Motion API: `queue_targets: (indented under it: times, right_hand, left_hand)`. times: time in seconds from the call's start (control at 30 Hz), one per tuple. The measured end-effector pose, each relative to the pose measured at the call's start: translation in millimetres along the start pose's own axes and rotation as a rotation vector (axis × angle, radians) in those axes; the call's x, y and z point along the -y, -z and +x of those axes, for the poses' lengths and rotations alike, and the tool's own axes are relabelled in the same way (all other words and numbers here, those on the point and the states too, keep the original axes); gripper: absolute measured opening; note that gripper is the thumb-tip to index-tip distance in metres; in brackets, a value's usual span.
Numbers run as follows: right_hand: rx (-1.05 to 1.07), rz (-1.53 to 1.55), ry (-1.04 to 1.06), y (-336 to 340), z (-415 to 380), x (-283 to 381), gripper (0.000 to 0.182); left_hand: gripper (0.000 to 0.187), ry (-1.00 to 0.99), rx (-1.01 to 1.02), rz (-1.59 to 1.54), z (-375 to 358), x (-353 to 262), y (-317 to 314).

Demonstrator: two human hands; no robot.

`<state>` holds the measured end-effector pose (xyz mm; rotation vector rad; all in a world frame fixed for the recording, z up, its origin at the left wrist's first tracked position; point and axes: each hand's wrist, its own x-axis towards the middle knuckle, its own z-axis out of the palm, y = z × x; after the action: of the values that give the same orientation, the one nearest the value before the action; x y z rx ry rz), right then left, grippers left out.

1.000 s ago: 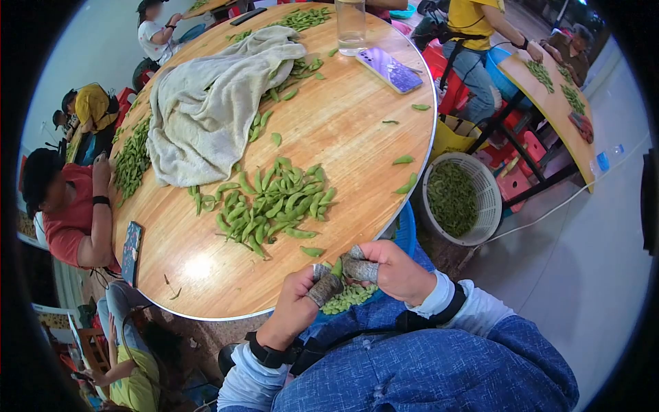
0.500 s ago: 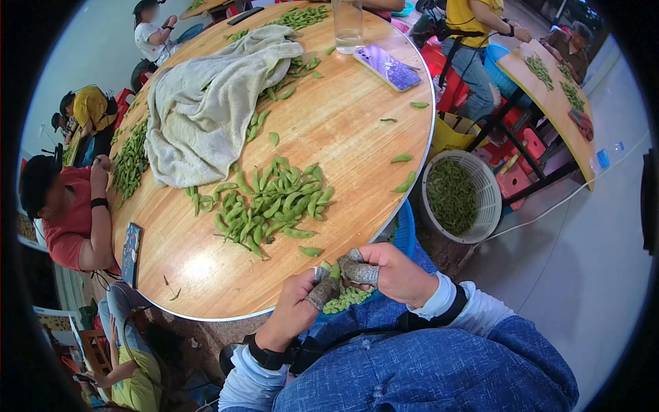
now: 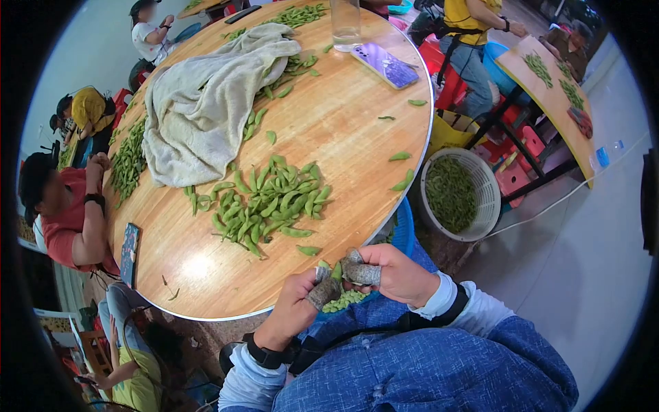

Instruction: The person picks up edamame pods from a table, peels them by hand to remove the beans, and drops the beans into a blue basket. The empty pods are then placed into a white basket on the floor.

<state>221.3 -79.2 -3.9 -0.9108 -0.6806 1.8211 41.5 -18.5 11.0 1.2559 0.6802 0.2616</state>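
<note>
A green soybean pod (image 3: pixel 336 270) is pinched between my two hands at the table's near edge. My left hand (image 3: pixel 296 302) is closed on its lower end, with grey covers on the thumb and a finger. My right hand (image 3: pixel 395 273), with similar covers, has its fingers closed at the pod's other side; what its fingertips grip is partly hidden. Shelled green beans (image 3: pixel 345 300) lie below my hands, in a blue container mostly hidden by them. A heap of soybean pods (image 3: pixel 271 202) rests on the round wooden table (image 3: pixel 357 144) in front of me.
A greyish towel (image 3: pixel 199 110) covers part of more pods. Phones (image 3: pixel 386 65) and a glass (image 3: pixel 345 27) sit on the table. A blue basket (image 3: pixel 405 230) and a white basket of pods (image 3: pixel 449 196) stand to the right. A person in red (image 3: pixel 72 206) sits at left.
The pod and both hands stay almost in place, with only a tiny shift of my fingers. The view has moved slightly, and the heap of pods looks the same.
</note>
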Motion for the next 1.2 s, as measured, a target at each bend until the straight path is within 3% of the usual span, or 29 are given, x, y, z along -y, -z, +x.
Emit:
queue_targets:
  times: [0.37, 0.47, 0.57, 0.67, 0.77, 0.87, 0.97, 1.07, 1.2]
  right_hand:
    - [0.027, -0.011, 0.026, 2.4, 8.4, -8.8, 0.013]
    - [-0.026, 0.014, 0.034, -1.0, 7.2, -4.0, 0.013]
    - [-0.025, -0.127, 0.104, -5.5, 4.8, 1.1, 0.014]
    - [0.012, -0.170, 0.196, -2.6, 5.7, -6.0, 0.014]
    - [0.043, -0.173, 0.254, -2.7, 5.3, -7.7, 0.015]
    - [0.054, -0.213, 0.379, -10.1, 4.6, -3.2, 0.015]
    - [0.045, -0.286, 0.371, -4.8, 5.5, -5.7, 0.016]
    - [-0.031, -0.381, 0.344, -5.6, 3.5, -2.0, 0.011]
    - [-0.072, -0.823, 0.556, -9.7, 3.5, -1.7, 0.011]
  left_hand:
    - [0.026, 0.000, -0.075, 0.049, 1.1, 11.6, -2.8]
    - [0.029, -0.008, -0.266, 0.804, -3.0, -10.4, -21.5]
    - [0.018, -0.347, -0.374, 1.124, -1.0, 2.9, -19.8]
    - [0.013, -0.494, -0.405, 0.913, 2.4, 12.0, -17.4]
    - [0.010, -0.457, -0.376, 0.641, 0.5, 7.7, -21.9]
    - [0.010, -0.333, -0.322, 0.170, -1.4, 8.3, -21.2]
    - [0.012, -0.223, -0.249, 0.027, -3.4, 26.3, -10.4]
    - [0.009, -0.294, -0.418, 0.352, -1.7, 8.2, -24.0]
    - [0.008, -0.247, -0.437, 0.399, -5.3, 8.9, -23.0]
